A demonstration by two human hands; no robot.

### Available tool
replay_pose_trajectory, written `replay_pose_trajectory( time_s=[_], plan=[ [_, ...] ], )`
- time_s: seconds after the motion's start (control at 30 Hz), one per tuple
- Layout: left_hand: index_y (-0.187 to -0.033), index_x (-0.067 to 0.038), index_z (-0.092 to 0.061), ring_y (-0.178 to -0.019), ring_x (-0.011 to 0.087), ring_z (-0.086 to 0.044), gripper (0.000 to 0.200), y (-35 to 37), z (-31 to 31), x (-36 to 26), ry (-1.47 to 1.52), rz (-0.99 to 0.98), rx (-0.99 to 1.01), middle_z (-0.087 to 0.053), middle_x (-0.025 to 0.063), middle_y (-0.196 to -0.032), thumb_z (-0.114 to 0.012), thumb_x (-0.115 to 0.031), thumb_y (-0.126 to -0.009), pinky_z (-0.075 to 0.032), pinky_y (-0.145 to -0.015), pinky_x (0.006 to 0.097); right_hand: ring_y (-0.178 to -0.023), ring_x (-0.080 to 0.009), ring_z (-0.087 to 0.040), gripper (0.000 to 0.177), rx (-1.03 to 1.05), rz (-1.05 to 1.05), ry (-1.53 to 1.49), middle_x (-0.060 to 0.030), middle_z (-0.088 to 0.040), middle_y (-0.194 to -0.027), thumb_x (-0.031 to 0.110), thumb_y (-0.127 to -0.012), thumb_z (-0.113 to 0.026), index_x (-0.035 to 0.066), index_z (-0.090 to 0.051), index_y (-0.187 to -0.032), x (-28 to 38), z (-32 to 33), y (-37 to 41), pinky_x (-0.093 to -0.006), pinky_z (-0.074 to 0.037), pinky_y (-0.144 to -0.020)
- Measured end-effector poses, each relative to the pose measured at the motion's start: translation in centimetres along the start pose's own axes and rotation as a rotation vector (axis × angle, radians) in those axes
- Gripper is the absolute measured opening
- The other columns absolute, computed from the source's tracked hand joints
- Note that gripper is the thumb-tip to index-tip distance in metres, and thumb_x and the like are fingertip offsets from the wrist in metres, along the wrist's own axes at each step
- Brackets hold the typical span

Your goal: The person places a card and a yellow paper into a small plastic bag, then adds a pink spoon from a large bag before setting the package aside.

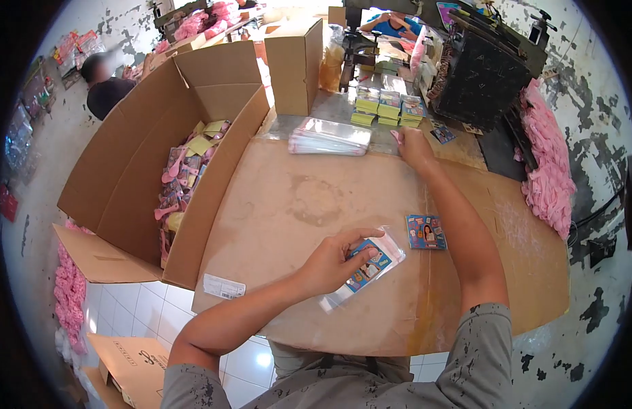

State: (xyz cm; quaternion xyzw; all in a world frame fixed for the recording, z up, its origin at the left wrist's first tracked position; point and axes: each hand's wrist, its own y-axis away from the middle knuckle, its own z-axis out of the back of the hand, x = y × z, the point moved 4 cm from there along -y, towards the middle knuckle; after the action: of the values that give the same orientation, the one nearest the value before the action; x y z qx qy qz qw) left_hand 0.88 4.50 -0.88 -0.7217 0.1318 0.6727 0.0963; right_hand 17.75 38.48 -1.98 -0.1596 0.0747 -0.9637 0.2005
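My left hand (338, 264) rests on the cardboard-covered table with thumb and fingers closed over a blue printed card (365, 273) and a clear plastic sleeve (392, 247). Whether the card is fully inside the sleeve is hard to see. Farther off, my right hand (417, 150) is closed, with a small pink and white piece (397, 137) at its fingertips; its kind is not clear. Just left of that hand lies a pile of clear plastic sleeves (329, 136). A blue card stack (426, 232) sits beside my right forearm.
On the left stands a large open carton (118, 163) holding packed pink items (183, 174). Small card stacks (379, 103) sit at the back, near a black machine (476, 71). Pink material (544, 163) hangs at right. Two other people (108, 85) are in the background.
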Motion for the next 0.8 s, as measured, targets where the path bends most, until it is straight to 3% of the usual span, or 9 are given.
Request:
replay_pose_trajectory(
  time_s=[0.1,0.23,0.3,0.4,0.5,0.6,0.7,0.8],
  plan=[
    [-0.143,-0.001,-0.056,-0.105,0.0082,-0.066,0.041,0.0,-0.1,0.4,0.018,-0.072,0.017,-0.071,0.0100,-0.123,-0.065,-0.005,-0.104,-0.056,-0.086,0.0242,-0.115,-0.0420,-0.064,0.026,-0.148,0.145,-0.063,-0.0208,-0.064,-0.123,0.017,-0.099,-0.059,0.010,-0.070,-0.121,0.3,-0.1,1.3,-0.0522,-0.052,-0.098],
    [-0.143,-0.001,-0.057,-0.102,0.0065,-0.066,0.039,-0.1,-0.3,0.5,-0.022,-0.174,-0.017,-0.072,0.0085,-0.119,-0.064,-0.006,-0.105,-0.055,-0.084,0.0231,-0.113,-0.0408,-0.065,0.030,-0.066,0.247,0.048,-0.0203,-0.064,-0.121,0.015,-0.098,-0.058,0.010,-0.068,-0.125,1.3,0.2,2.0,-0.0524,-0.052,-0.096],
    [-0.143,-0.001,-0.056,-0.102,0.0069,-0.065,0.041,-0.3,0.1,0.3,0.021,-0.117,-0.042,-0.072,0.0079,-0.117,-0.066,-0.005,-0.103,-0.055,-0.085,0.0234,-0.109,-0.0392,-0.066,0.033,-0.070,0.268,0.129,-0.0189,-0.065,-0.118,0.012,-0.096,-0.058,0.010,-0.068,-0.127,2.5,0.6,2.3,-0.0508,-0.053,-0.092],
    [-0.143,-0.001,-0.055,-0.102,0.0073,-0.066,0.044,-0.5,0.6,0.4,0.074,-0.095,-0.068,-0.072,0.0071,-0.114,-0.068,-0.003,-0.101,-0.055,-0.085,0.0236,-0.091,-0.0327,-0.070,0.033,-0.163,0.243,-0.118,-0.0174,-0.066,-0.112,0.008,-0.093,-0.063,0.007,-0.068,-0.126,4.3,3.4,3.6,-0.0448,-0.056,-0.081],
    [-0.144,0.000,-0.054,-0.101,0.0077,-0.066,0.046,-0.4,0.6,0.2,0.092,-0.133,-0.083,-0.072,0.0073,-0.114,-0.069,-0.003,-0.101,-0.055,-0.086,0.0237,-0.077,-0.0185,-0.069,0.040,-0.107,0.232,-0.365,-0.0128,-0.068,-0.109,0.006,-0.093,-0.068,0.006,-0.065,-0.132,4.8,6.0,6.2,-0.0353,-0.055,-0.071],
    [-0.145,0.001,-0.053,-0.102,0.0079,-0.066,0.048,-0.2,0.5,-0.2,0.138,-0.165,-0.099,-0.072,0.0079,-0.115,-0.069,-0.003,-0.100,-0.055,-0.087,0.0245,-0.079,-0.0096,-0.067,0.046,0.070,0.258,-0.842,-0.0098,-0.068,-0.111,0.005,-0.095,-0.069,0.006,-0.061,-0.140,7.5,8.4,12.1,-0.0282,-0.054,-0.068],
    [-0.145,0.001,-0.052,-0.104,0.0083,-0.066,0.048,-0.1,0.2,0.0,0.147,-0.156,-0.090,-0.072,0.0090,-0.117,-0.069,-0.002,-0.100,-0.056,-0.089,0.0253,-0.085,-0.0097,-0.069,0.053,0.158,0.141,-1.077,-0.0090,-0.066,-0.112,0.002,-0.096,-0.070,0.005,-0.055,-0.147,10.5,11.1,18.5,-0.0256,-0.056,-0.068],
    [-0.146,0.001,-0.052,-0.105,0.0087,-0.067,0.048,-0.1,-0.3,0.1,0.117,-0.130,-0.060,-0.072,0.0102,-0.118,-0.069,-0.003,-0.100,-0.056,-0.089,0.0259,-0.087,-0.0124,-0.071,0.058,0.086,0.058,-1.227,-0.0104,-0.065,-0.113,0.001,-0.096,-0.071,0.004,-0.052,-0.150,10.8,11.8,21.3,-0.0255,-0.059,-0.068]
  ],
)
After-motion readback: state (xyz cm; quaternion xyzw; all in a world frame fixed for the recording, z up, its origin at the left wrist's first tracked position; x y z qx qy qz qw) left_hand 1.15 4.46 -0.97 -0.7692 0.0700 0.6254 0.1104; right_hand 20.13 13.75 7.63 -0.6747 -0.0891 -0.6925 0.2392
